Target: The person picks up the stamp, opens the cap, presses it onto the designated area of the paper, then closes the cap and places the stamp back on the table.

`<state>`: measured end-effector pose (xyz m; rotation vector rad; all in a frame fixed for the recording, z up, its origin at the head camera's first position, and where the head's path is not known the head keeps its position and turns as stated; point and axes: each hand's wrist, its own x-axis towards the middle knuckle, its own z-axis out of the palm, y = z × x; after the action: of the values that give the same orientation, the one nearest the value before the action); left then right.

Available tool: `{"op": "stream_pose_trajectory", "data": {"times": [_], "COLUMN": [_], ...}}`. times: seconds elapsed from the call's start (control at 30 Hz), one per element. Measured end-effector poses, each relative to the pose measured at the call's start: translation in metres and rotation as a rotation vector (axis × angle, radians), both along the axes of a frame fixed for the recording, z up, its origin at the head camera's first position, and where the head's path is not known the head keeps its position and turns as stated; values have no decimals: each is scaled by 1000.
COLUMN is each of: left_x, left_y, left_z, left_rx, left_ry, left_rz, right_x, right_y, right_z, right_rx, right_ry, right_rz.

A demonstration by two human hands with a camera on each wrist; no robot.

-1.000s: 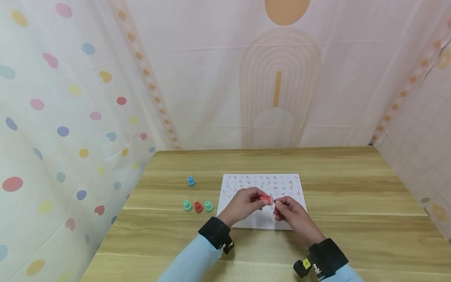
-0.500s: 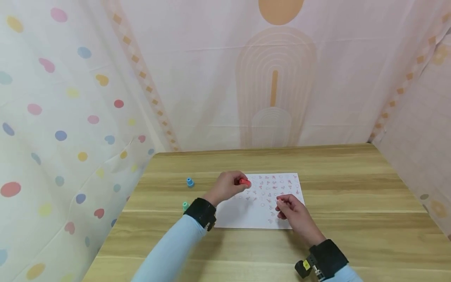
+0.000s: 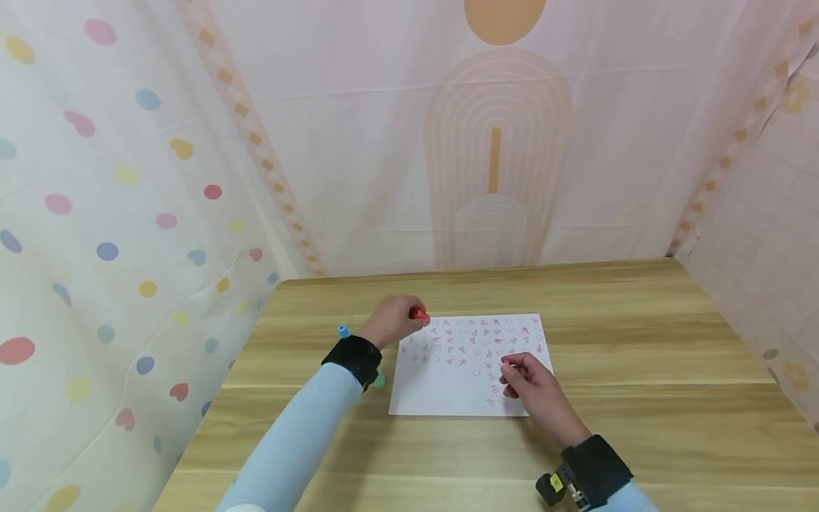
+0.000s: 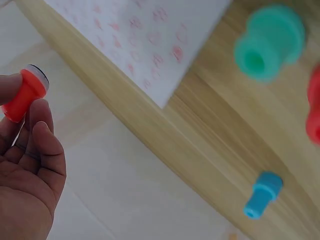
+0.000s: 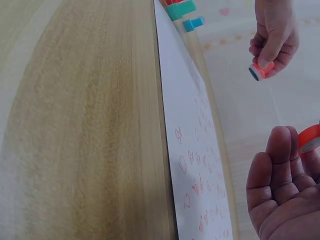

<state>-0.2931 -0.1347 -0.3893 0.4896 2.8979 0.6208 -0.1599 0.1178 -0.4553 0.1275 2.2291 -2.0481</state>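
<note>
My left hand [image 3: 392, 321] pinches a red stamp [image 4: 25, 95] between thumb and fingers, above the far left corner of the white paper [image 3: 429, 391]. The stamp's pale face with a dark rim points away from the palm. Over the right part of the paper, my right hand [image 3: 536, 391] holds a small red cap [image 5: 310, 138] in its fingertips; the cap is partly cut off in the right wrist view. Rows of small red prints [image 3: 473, 341] cover the upper and right parts of the sheet.
Left of the paper stand a blue stamp [image 4: 264, 194], a green stamp [image 4: 272, 42] and a red stamp [image 4: 314, 107]. My left wrist and sleeve partly hide this group in the head view. A patterned curtain [image 3: 358, 178] hangs behind the wooden table [image 3: 614, 341].
My left hand has moved left and away from me with the red stamp, parting from the right hand. The right hand has stayed nearly still with the cap.
</note>
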Motion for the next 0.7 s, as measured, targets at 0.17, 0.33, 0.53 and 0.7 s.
{"op": "stream_pose_trajectory", "data": {"times": [0.17,0.33,0.53,0.7], "left_x": [-11,-18,-25,-29], "left_y": [-9,-13,-18,-21], "left_z": [-1,-3,-10,-16], "left_rx": [-81,-144,-201,-221], "left_ry": [25,33,42,41], "left_rz": [14,34,54,63], "right_x": [1,4,5,6], "right_y": [-1,-1,-1,0], "right_z": [1,2,2,0], "right_rx": [27,36,44,45], "right_ry": [-17,-16,-17,-7], "right_rz": [15,18,18,21]}}
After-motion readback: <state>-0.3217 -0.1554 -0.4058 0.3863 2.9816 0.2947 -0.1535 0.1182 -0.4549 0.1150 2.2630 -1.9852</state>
